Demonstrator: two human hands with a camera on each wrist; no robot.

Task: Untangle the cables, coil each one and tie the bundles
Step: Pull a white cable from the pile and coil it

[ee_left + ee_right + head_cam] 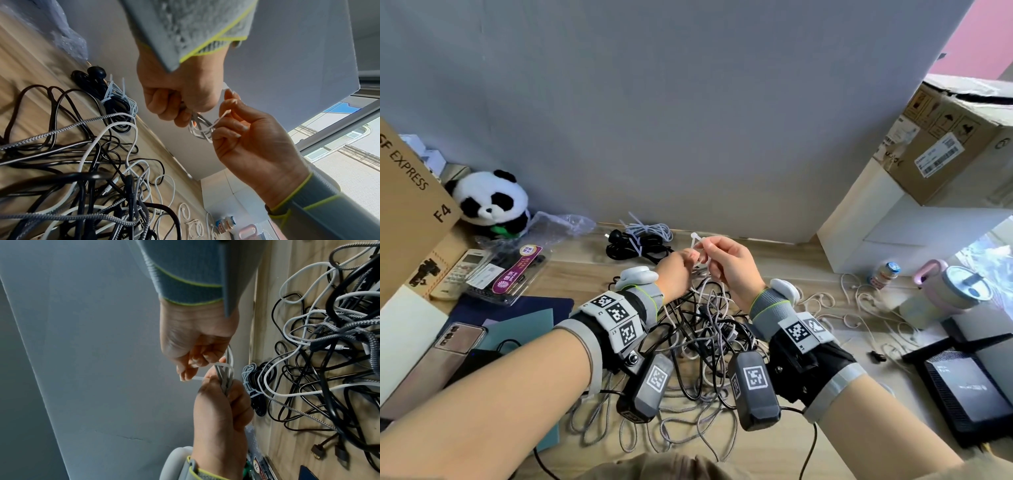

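White zip tie (223, 366) round left hand (222, 402)'s coiled cable (228, 378).

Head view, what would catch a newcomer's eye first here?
Both hands meet mid-frame above the desk: the left hand grips a coiled white cable while the right hand pinches a white zip tie looped around it. Below them sprawls a tangled cable pile; a plush panda sits far left.

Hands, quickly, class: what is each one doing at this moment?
Left hand: fingers curled round a coiled white cable, holding it above the desk.
Right hand: pinching a white zip tie looped round that cable.
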